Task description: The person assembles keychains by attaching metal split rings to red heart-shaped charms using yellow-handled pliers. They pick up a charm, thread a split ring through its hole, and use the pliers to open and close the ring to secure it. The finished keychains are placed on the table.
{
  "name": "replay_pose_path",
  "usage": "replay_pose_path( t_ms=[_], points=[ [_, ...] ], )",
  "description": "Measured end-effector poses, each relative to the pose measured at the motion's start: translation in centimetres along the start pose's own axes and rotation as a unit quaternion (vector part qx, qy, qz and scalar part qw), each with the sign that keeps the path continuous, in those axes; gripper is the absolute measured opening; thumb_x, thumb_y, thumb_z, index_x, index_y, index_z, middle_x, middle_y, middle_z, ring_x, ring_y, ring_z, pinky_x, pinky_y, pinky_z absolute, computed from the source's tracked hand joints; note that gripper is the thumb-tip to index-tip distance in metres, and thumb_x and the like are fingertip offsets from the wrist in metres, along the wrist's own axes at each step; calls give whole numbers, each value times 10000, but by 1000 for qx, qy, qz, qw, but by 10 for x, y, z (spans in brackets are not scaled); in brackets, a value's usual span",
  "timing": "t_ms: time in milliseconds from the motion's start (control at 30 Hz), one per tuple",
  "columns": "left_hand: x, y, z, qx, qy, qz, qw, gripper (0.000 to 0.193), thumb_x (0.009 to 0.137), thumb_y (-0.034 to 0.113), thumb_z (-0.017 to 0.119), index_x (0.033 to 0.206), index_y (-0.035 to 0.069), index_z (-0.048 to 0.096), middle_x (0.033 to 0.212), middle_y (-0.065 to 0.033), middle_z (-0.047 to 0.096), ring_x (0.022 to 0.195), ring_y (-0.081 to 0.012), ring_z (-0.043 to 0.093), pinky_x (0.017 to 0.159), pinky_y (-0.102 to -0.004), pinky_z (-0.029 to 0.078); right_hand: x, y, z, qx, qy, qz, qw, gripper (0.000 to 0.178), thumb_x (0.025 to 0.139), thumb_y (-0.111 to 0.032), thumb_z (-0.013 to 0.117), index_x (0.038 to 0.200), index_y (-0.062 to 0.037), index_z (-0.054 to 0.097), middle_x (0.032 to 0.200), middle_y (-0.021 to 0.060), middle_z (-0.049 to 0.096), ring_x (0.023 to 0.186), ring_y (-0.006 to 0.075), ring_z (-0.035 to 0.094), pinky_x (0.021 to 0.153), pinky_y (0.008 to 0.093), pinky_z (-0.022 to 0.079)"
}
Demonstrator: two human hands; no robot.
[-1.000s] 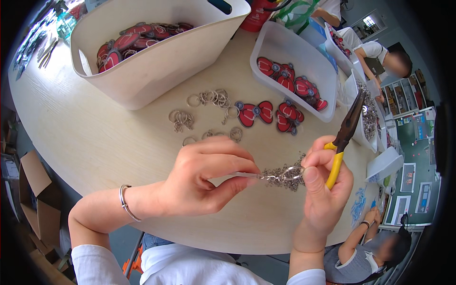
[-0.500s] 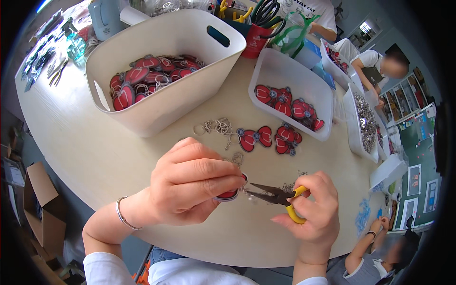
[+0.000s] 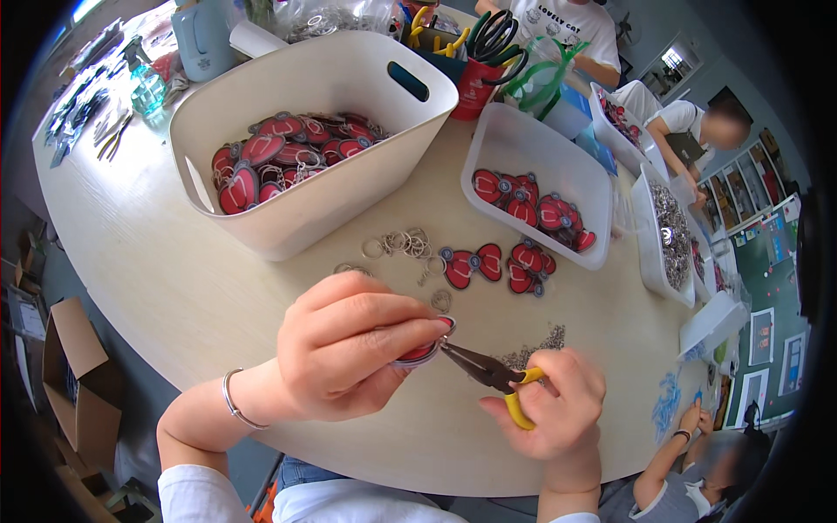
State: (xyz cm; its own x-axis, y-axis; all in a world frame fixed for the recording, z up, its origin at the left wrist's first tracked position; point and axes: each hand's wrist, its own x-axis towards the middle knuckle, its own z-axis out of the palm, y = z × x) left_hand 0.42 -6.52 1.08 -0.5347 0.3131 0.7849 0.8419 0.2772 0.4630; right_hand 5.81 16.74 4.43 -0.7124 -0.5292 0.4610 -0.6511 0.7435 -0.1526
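The left hand (image 3: 349, 353) pinches a red charm (image 3: 425, 351) between thumb and curled fingers, just above the near edge of the table (image 3: 174, 288). The right hand (image 3: 549, 410) is closed around the yellow handles of a pair of needle-nose pliers (image 3: 488, 373); the plier tips meet the charm at the left fingertips.

The work surface is a round, pale wood-grain tabletop. A large cream tub (image 3: 349, 187) with a slot handle stands at the far left and holds a heap of red charms. To its right, a shallow white tray (image 3: 540, 152) holds more red pieces. Between the tub, the tray and the hands, loose metal rings (image 3: 401, 244) and several loose red charms (image 3: 493, 263) lie on the bare wood. A small pile of fine metal parts (image 3: 536, 347) lies just beyond the right hand. A red cup of scissors (image 3: 484, 74) stands behind the tub.

Beyond the table edge, cardboard boxes (image 3: 74, 383) sit on the floor at left. Another person (image 3: 689, 131) sits at the far right, and a further person's arm (image 3: 676, 449) shows at lower right.
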Motion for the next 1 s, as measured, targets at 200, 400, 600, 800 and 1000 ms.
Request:
replay_pose_path(
  t_ms=[200, 400, 600, 800, 1000],
  points=[
    [-4, 6, -3, -7, 29, -9, 1000, 270, 643, -21, 693, 911, 10, 705, 868, -99, 664, 654, -188, 559, 579, -266, 465, -7, -9, 18, -12, 54, -10, 998, 285, 620, -206, 817, 673, -70, 572, 807, 64, 515, 537, 167, 452, 423, 268, 375],
    [-3, 3, -7, 46, 19, 44, 998, 357, 583, -52, 637, 928, 9, 706, 924, -88, 666, 671, -188, 546, 554, -274, 431, -1, -4, 7, 66, 11, 55, 996, 314, 601, -258, 834, 688, -71, 596, 843, 70, 518, 612, 181, 462, 523, 308, 377],
    [-6, -1, -4, 69, 13, 81, 994, 380, 565, -43, 620, 932, 10, 703, 958, -78, 669, 679, -187, 535, 556, -274, 415, -1, -3, 5, 91, -6, 59, 994, 324, 594, -278, 835, 672, -76, 594, 847, 72, 517, 632, 192, 458, 565, 329, 367],
    [-6, 1, -6, 74, -1, 95, 993, 358, 588, -26, 623, 937, 6, 694, 998, -85, 672, 703, -176, 530, 567, -271, 409, 0, -3, 7, 128, -13, 60, 990, 319, 612, -265, 828, 642, -70, 578, 832, 75, 523, 598, 184, 438, 532, 316, 367],
    [-8, 3, -4, 77, 16, 101, 992, 348, 591, -13, 643, 935, 3, 692, 992, -87, 671, 715, -176, 528, 556, -265, 401, 0, -4, 8, 124, -4, 38, 992, 325, 616, -255, 829, 632, -66, 565, 814, 83, 524, 566, 183, 436, 477, 295, 361]
  ],
)
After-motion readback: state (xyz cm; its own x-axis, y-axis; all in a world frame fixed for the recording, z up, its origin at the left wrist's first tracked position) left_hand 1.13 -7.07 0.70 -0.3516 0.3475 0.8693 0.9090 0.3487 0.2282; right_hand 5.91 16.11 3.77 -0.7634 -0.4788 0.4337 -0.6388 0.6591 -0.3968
